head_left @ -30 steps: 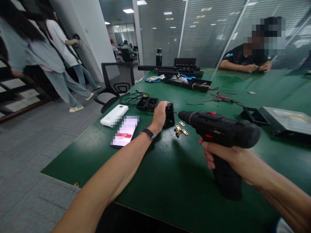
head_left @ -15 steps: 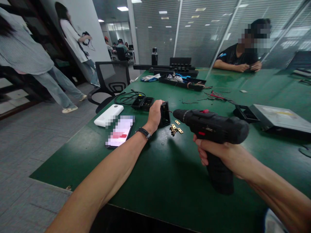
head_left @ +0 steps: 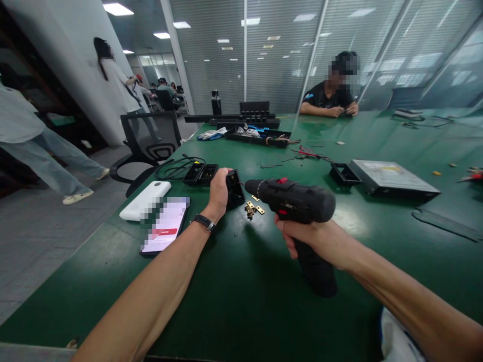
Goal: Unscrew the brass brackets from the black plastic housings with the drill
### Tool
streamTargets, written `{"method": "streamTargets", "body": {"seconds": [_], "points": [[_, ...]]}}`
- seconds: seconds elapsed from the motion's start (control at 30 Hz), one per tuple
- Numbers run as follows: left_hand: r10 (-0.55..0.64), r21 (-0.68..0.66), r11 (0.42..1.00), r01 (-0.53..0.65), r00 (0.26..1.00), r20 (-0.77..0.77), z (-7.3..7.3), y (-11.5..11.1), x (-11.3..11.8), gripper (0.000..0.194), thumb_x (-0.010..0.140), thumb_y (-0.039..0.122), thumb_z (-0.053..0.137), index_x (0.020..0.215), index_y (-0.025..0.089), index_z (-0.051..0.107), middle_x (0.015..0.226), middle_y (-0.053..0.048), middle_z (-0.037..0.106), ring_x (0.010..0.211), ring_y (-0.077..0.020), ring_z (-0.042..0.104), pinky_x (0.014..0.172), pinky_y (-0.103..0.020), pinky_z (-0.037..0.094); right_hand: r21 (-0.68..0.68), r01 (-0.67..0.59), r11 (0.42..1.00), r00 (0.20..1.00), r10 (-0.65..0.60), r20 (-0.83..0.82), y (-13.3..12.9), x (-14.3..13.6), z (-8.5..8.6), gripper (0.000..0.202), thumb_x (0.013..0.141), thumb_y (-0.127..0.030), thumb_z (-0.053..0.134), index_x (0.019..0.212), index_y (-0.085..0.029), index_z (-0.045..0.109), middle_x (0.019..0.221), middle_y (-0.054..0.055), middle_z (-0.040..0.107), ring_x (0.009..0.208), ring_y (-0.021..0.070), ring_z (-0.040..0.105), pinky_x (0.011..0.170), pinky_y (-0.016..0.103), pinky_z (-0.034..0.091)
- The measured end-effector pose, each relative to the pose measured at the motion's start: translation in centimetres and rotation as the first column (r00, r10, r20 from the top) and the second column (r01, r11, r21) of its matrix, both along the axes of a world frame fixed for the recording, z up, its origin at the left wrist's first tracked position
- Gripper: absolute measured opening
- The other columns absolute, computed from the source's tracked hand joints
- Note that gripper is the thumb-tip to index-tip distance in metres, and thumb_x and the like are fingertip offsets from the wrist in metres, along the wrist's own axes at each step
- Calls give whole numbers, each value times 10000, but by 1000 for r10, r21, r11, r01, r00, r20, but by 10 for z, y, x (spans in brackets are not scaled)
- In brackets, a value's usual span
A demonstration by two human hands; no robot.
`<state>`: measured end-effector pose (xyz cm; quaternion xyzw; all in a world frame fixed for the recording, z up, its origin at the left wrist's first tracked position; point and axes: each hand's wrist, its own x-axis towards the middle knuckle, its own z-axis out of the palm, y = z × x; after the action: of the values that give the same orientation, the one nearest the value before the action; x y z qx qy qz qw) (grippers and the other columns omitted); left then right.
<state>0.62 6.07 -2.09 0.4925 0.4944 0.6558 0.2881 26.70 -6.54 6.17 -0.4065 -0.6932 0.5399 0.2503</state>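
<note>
My left hand (head_left: 219, 193) grips a small black box (head_left: 235, 188) that stands tilted on the green table, its open side turned to the right. In my right hand (head_left: 307, 236) is a black cordless drill (head_left: 296, 201), its fingers wrapped round the handle. The drill points left, and its thin bit reaches the box's opening; whether it touches anything inside is too small to tell. Several brass plates (head_left: 260, 210) and a little heap of dark screws (head_left: 249, 213) lie just below the box and the drill's chuck.
A phone (head_left: 166, 226) and a white power bank (head_left: 145, 201) lie left of my left forearm. Black boxes (head_left: 194, 173) and cables are behind. A metal-topped case (head_left: 394, 177) lies right, beside another black box (head_left: 344, 174). A person sits across the table (head_left: 226, 301).
The view has shifted, so the table things sit further left and slightly lower. Both hands keep their holds on the box and the drill. The person walking at the left is further out of view.
</note>
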Motion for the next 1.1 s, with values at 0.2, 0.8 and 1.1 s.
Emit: {"method": "streamTargets", "body": {"seconds": [0.2, 0.8, 1.1], "points": [[-29, -50, 998, 38, 985, 170, 6, -5, 3, 348, 989, 512, 514, 995, 224, 709, 911, -39, 712, 880, -220, 697, 803, -329, 605, 4, 12, 1000, 1000, -12, -3, -2, -4, 3, 171, 950, -348, 642, 821, -240, 610, 590, -16, 651, 567, 180, 614, 666, 345, 501], [8, -14, 1000, -7, 999, 49, 1, -3, 2, 404, 1019, 582, 483, 979, 240, 694, 909, -43, 710, 871, -234, 688, 789, -341, 597, -42, 38, 998, 998, -39, -40, -3, -2, 1, 147, 954, -361, 687, 957, -232, 614, 614, -53, 640, 536, 166, 616, 629, 325, 495], [-7, -20, 1000, 8, 999, 35, -1, -1, 0, 408, 1026, 592, 481, 990, 248, 697, 923, -40, 713, 865, -227, 690, 794, -341, 600, -49, 45, 998, 998, -47, -30, -4, -2, 1, 133, 937, -351, 687, 972, -235, 632, 608, -46, 652, 542, 178, 621, 643, 328, 498]]}}
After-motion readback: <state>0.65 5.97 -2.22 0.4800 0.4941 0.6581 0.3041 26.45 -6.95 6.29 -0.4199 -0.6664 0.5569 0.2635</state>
